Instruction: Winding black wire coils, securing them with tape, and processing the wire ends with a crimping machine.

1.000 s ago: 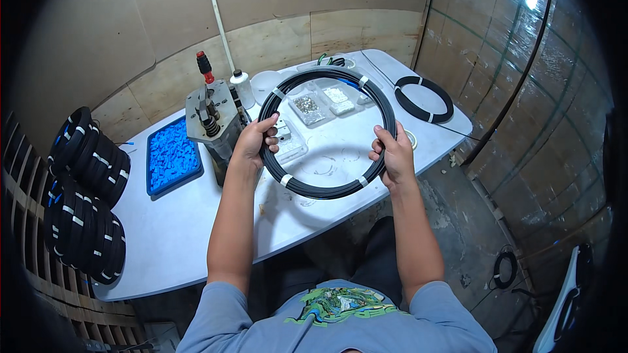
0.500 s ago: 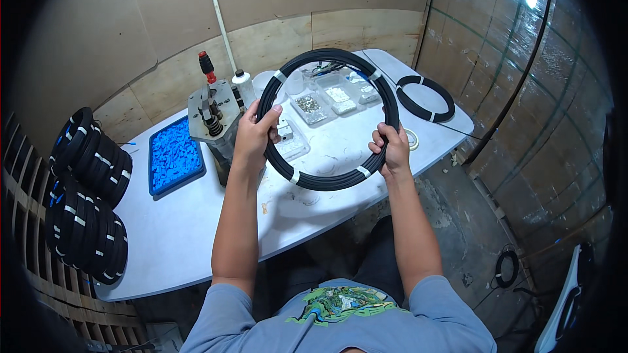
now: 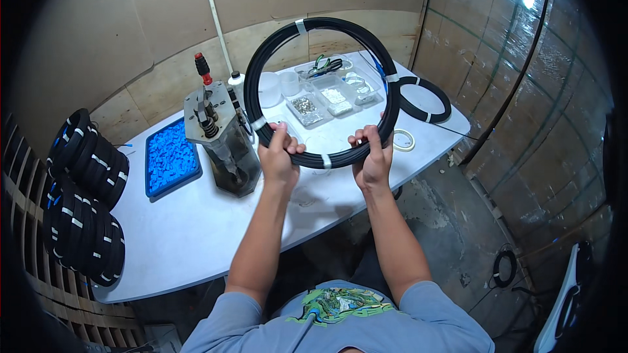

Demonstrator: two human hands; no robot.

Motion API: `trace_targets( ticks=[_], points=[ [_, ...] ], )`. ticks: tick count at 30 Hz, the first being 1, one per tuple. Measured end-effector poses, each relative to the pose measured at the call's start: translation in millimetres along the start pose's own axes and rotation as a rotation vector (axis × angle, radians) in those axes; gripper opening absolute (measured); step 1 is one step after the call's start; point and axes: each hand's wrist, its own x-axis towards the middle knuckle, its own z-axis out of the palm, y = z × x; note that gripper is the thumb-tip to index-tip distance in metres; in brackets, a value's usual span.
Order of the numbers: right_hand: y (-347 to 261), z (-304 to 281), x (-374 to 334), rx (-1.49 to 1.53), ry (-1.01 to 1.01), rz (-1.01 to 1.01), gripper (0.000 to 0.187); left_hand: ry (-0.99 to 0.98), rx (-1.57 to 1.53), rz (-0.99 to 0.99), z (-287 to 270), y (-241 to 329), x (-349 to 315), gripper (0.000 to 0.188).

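A large coil of black cable [image 3: 252,82], bound with white tape bands, is raised above the table and faces me as a ring. My left hand [image 3: 280,159] is closed round its lower left side, next to a tape band. On the lower right, my right hand [image 3: 373,162] grips the same coil, fingers curled over it. A short blue piece [image 3: 379,65] shows at the ring's upper right inner edge. Through the ring I see clear trays [image 3: 305,111] of small metal and white parts, and pliers [image 3: 327,64] behind them.
A bench press [image 3: 226,137] with a red-and-black handle stands left of the coil. Beside it is a blue tray [image 3: 159,191] of small blue pieces. Stacked black coils [image 3: 82,229] fill the table's left end. Another coil [image 3: 439,99] and a tape roll [image 3: 403,140] lie to the right.
The held coil has been lifted and turned, so its tape bands sit elsewhere. Both hands have moved closer together, towards its bottom.
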Motion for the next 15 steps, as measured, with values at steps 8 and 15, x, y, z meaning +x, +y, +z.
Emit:
trace_targets(
  ticks=[8, 15],
  points=[
    [-53.9, -13.5, 51.2, -0.285, -0.139, 0.249, 0.05, -0.141, 0.382, -0.149, -18.1, 54.1, 30.6, 0.017],
    [-55.7, -8.3, 34.9, -0.444, -0.114, 0.271, 0.035, -0.079, 0.39, -0.417, -48.3, 51.2, 68.6, 0.018]
  ],
)
